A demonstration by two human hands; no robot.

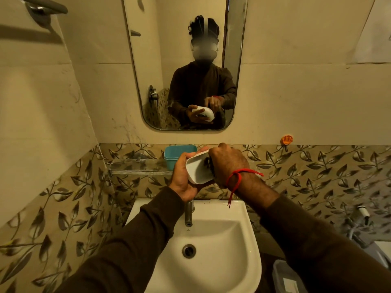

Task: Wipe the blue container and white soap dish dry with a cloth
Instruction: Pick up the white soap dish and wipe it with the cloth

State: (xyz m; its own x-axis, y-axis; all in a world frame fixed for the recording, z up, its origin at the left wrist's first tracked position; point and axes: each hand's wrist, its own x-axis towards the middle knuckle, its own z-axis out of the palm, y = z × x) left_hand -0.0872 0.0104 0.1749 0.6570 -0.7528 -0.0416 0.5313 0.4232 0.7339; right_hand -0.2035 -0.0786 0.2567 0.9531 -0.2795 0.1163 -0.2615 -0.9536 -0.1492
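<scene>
Dim, warm yellow light throughout. Hard shadow under the towel bar (45,7) at 10 o'clock; soft sheen along the mirror (184,62) frame at 1 o'clock and on the white sink (243,233) rim. Strong wide-angle bowing at the edges. Dark sleeves (131,250) at 6 o'clock nearly featureless; deliberately blurred face in the reflection.

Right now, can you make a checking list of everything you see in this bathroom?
Surface: white ceramic sink, bare, with a metal tap.
Job's things: white oval plastic soap dish held above the sink; blue square plastic container on the glass wall shelf; dark cloth inside the dish.
Clutter: nothing seen.
Hands: left hand holds the dish; right hand presses the cloth in.
Cables: nothing seen.
Surroundings: wall mirror, leaf-patterned tiles, orange wall hook.
</scene>
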